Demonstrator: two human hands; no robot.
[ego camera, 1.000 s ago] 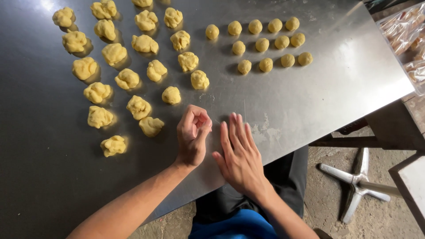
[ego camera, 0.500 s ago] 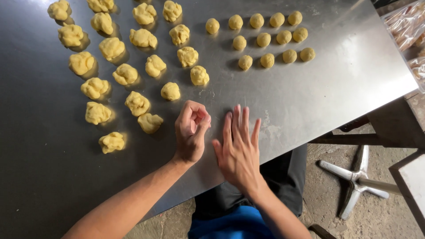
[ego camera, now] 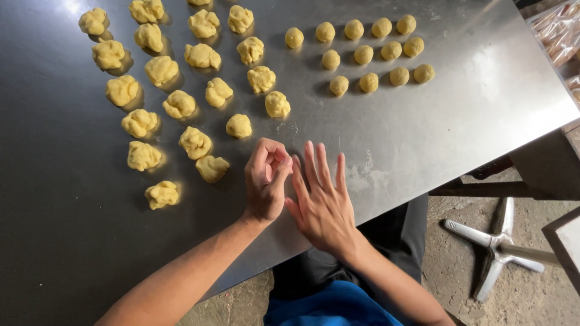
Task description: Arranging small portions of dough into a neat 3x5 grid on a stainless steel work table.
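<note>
My left hand is curled into a loose fist just above the steel table, near its front edge. No dough shows inside it. My right hand is flat with its fingers stretched out, and its fingertips rest against the left hand's knuckles. Several rough yellow dough lumps lie in rows to the left, the nearest one a short way from my left hand. Several small smooth dough balls sit in rows at the upper right.
The table's right edge drops to a concrete floor, where a white metal chair base stands. Clear bags lie at the far right. My dark trousers and blue shirt show below the front edge.
My right hand has slid slightly left and now lies closer against the curled left hand. The dough pieces have not moved.
</note>
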